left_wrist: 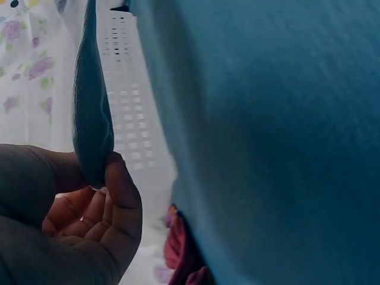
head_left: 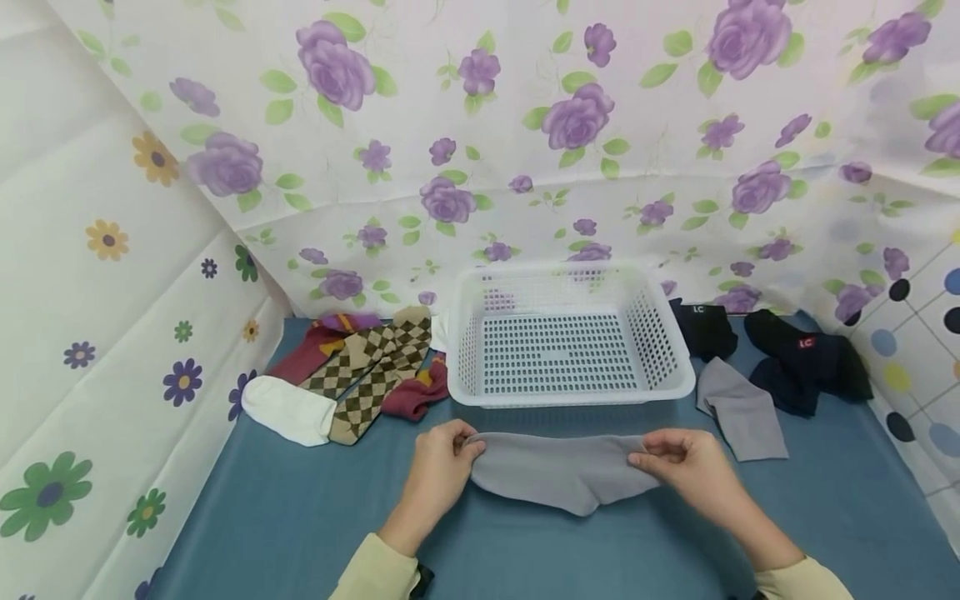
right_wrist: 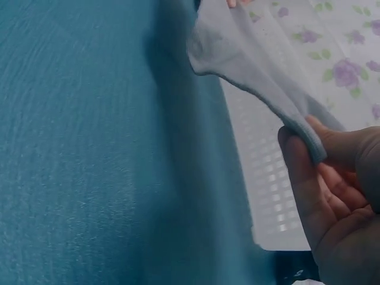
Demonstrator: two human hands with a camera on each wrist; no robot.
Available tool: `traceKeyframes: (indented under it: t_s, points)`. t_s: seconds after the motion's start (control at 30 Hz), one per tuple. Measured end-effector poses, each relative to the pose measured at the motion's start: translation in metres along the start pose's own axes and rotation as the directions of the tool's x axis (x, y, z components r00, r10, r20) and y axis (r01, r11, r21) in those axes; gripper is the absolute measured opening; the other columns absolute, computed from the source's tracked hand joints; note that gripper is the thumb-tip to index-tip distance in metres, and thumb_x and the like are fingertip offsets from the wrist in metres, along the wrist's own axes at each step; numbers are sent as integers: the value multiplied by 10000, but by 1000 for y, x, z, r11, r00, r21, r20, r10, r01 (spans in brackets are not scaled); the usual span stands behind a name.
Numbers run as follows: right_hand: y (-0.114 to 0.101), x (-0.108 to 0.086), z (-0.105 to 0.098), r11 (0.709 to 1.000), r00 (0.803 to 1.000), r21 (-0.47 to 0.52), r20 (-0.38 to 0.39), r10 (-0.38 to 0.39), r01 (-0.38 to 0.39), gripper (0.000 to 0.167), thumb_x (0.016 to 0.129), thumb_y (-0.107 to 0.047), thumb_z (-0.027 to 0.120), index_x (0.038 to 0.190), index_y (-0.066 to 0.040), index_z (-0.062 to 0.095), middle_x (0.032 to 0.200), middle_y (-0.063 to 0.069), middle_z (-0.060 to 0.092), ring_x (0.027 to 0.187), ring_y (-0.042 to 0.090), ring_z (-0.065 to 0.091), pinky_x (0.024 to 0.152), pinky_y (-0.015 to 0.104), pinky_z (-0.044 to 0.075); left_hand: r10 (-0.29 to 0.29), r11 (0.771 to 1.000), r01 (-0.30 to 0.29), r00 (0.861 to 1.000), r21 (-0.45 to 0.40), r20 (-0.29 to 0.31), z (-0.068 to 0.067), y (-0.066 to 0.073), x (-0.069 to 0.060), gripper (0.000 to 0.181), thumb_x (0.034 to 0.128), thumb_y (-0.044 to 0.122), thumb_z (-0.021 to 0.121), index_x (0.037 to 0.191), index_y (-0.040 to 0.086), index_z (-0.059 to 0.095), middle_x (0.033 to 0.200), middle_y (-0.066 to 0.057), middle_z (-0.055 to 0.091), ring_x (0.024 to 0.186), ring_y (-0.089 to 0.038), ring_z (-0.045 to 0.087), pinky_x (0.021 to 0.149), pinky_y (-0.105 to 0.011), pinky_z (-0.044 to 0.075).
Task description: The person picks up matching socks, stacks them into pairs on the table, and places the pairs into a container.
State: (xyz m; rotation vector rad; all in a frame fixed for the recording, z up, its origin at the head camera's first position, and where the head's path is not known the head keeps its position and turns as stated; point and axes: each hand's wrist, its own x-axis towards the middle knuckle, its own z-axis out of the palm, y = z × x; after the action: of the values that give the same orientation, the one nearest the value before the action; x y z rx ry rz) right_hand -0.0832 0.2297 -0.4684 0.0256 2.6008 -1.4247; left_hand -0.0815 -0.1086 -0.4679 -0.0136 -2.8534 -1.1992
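Note:
A grey sock is stretched sideways in the air in front of the basket. My left hand pinches its toe end between thumb and fingers, and the left wrist view shows that sock edge-on. At the cuff end, my right hand pinches the fabric. The right wrist view has the sock running from its heel bend down to the thumb and forefinger. Another grey sock lies folded over on the cloth, beyond my right hand.
Behind the sock stands a white plastic basket with nothing inside. To its left lie a white sock, checkered socks and maroon socks. Black socks and dark navy socks lie right. Floral sheets hang behind.

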Motion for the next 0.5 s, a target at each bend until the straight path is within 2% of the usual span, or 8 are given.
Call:
traceKeyframes:
  t_s: [0.27, 0.5]
  points:
    - [10, 7, 7, 998, 998, -29, 17, 57, -57, 329, 732, -297, 791, 941, -58, 701, 849, 49, 715, 707, 119, 662, 571, 240, 534, -38, 999, 38, 998, 11, 58, 8, -4, 5, 83, 862, 187, 675, 927, 136, 668, 716, 44, 604, 559, -59, 523, 492, -221, 429]
    - [12, 16, 10, 993, 997, -87, 11, 81, -80, 328, 734, -279, 791, 957, -56, 702, 857, 51, 715, 722, 116, 663, 568, 232, 533, -59, 998, 58, 995, 11, 76, 12, -5, 12, 114, 839, 158, 692, 940, 112, 663, 689, 41, 589, 558, -66, 526, 505, -228, 436]
